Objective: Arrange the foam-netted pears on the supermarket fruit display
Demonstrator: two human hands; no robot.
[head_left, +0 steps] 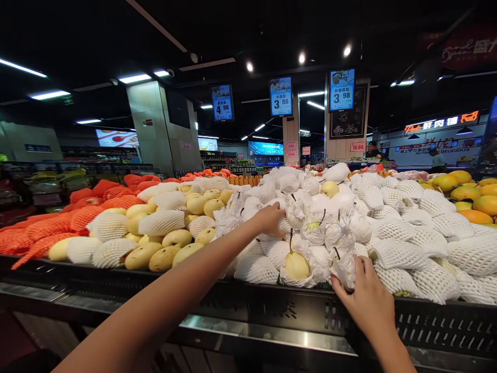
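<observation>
I am looking down at a big pile of pears. My left hand (269,218) is reaching far out, and its fingers are curling on a wrapped pear (295,213) in the middle of the pile. My right hand (365,295) is resting near the front edge of the black shelf (303,311), and its fingers are pressing on another paper-wrapped pear (344,268). I judge the white foam nets (419,282) are there to keep the fruit from getting bumps. A bare yellow pear (296,264) is sitting between my two hands.
</observation>
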